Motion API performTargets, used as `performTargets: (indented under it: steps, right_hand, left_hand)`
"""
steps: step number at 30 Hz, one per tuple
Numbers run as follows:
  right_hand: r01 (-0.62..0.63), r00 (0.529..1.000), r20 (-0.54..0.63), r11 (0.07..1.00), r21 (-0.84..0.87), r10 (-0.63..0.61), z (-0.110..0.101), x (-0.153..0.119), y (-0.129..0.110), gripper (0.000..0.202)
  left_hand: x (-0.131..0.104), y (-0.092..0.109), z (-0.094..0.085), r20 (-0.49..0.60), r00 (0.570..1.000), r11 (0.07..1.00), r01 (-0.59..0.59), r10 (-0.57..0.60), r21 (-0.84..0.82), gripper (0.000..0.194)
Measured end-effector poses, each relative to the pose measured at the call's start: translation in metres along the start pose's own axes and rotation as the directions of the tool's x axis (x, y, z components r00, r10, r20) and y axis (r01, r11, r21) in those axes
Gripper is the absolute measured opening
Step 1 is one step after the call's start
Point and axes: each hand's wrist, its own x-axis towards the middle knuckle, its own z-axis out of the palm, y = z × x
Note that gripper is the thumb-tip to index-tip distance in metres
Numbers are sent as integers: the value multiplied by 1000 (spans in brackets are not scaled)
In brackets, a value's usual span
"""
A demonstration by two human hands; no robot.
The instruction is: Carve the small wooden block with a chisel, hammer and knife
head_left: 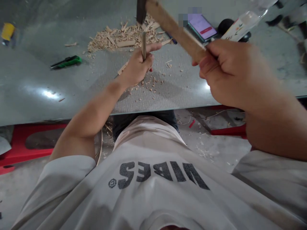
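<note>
In my right hand [227, 70], at the right, is the wooden handle of a hammer [177, 32]. The hammer's dark head is at the top middle, just above the upper end of a thin upright rod [144, 44]. My left hand [139, 65] grips this rod, with the index finger stretched out to the right. Whether the hammer head touches the rod, I cannot tell. The rod's lower end is hidden by my left hand. Wood shavings [110, 37] lie heaped behind my left hand, and small chips are scattered below it on the grey table [96, 76].
A green cutter [68, 62] and a yellow object [8, 32] lie on the left. A lit phone [202, 27], a clear bottle [242, 25] and a dark round object [225, 26] are behind my right hand. The table's near edge runs in front of my body.
</note>
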Motion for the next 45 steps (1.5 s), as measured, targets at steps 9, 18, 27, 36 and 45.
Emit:
performTargets:
  steps: [9,18,27,36,45]
  right_hand:
    - [-50,997,56,998,-45,53,10,5,11,44]
    - [13,991,-135,986,166,10,18,3,9,52]
    - [-45,998,-33,992,115,49,25,5,15,39]
    - [18,988,-157,983,181,11,16,-8,-1,39]
    - [-27,992,-117,990,141,44,16,-6,0,30]
  left_hand:
    - [2,-1,2,21,1000,1000,-22,22,-18,84]
    - [1,52,-6,37,978,978,206,-207,22,67]
    - [9,-8,6,-14,997,990,-79,78,-117,84]
    - [1,61,-14,94,976,980,193,-198,55,61]
    - [6,-9,0,-37,997,995,70,-72,-67,90]
